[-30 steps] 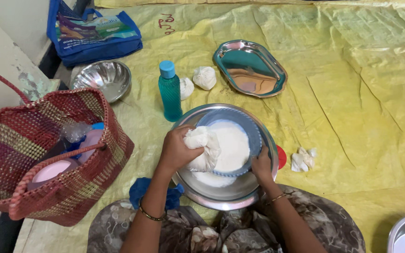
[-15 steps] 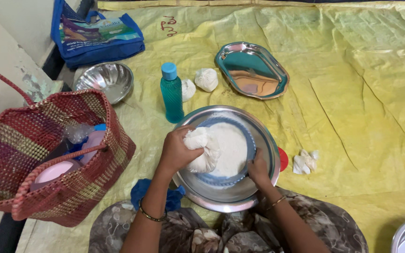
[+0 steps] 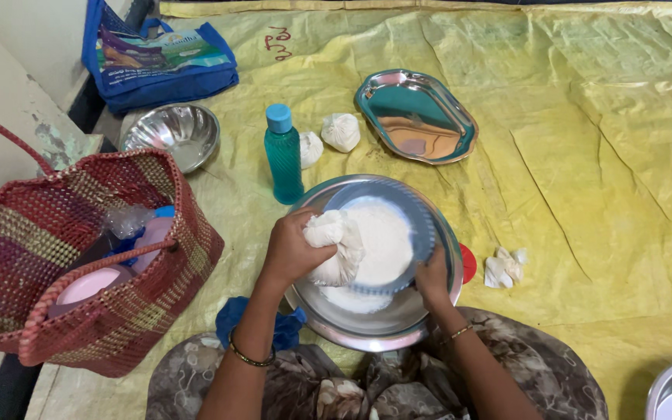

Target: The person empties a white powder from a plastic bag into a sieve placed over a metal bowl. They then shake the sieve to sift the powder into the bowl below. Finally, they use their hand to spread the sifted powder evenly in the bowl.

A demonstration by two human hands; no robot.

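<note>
My left hand [image 3: 293, 250] grips a white plastic bag [image 3: 338, 249] and tips it over a blue sieve [image 3: 410, 214] that is full of white flour [image 3: 383, 237]. The sieve rests tilted inside a large steel bowl [image 3: 367, 327] in front of my lap, with flour under it at the bowl's bottom. My right hand [image 3: 432, 276] holds the sieve's near right rim.
A teal bottle [image 3: 283, 155] stands just behind the bowl, with two tied white bags [image 3: 340, 131] beside it. An oval steel tray [image 3: 416, 115] lies further back. A smaller steel bowl [image 3: 171, 134], a blue bag [image 3: 157, 56] and a woven red basket [image 3: 79, 264] are at left. Crumpled plastic [image 3: 504, 266] lies right.
The camera has tilted slightly. My left hand has turned the bag a little more over the sieve; the sieve has tilted up at its far side.
</note>
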